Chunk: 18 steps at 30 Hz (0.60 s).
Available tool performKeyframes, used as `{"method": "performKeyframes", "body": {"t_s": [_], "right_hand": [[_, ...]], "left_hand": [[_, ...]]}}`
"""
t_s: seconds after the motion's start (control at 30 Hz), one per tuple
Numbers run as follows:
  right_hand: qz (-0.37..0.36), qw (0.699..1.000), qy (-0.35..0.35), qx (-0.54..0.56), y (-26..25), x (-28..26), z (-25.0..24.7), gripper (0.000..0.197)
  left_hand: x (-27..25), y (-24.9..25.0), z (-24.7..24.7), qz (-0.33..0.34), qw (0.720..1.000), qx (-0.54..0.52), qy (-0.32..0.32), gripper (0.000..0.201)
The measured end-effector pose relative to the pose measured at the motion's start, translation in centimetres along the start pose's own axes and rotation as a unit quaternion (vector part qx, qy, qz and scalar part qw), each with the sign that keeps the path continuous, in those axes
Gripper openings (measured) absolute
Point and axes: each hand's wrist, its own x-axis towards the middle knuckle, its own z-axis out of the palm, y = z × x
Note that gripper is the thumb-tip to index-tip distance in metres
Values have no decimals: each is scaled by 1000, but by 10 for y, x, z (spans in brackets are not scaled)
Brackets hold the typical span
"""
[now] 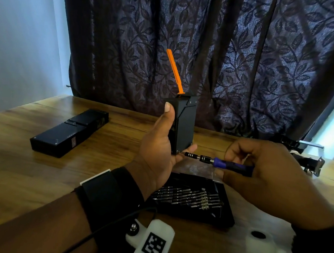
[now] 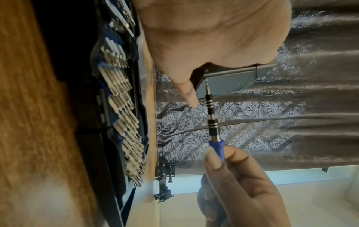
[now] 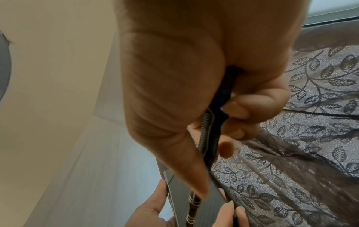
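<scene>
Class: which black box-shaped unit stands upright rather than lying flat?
The black unit topped by an orange strip, gripped by the left hand; the other black unit lies flat on the wooden table.

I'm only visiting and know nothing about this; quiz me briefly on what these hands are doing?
1. True or false: the left hand holds the black box upright above the wooden table.
2. Which tool does the right hand grip? A) pliers B) blue-handled screwdriver C) hammer
3. Fill in: the strip sticking up from the box's top is ____.
Key: 1 true; 2 B; 3 orange.
</scene>
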Motion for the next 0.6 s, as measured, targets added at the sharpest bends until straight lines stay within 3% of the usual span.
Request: {"method": "performKeyframes", "body": {"t_s": [0.23,0.43,0.6], "right_hand": [[-7,1000,18,13,3,0,3,27],[3,999,-29,16,3,1,5,38],[39,997,-29,58,1,1,4,24]], "left_hand": [[1,-4,0,-1,1000,-16,12,81],[-1,-6,1,-16,999,34,15,79],[0,-8,2,24,993,108,40,55]]}}
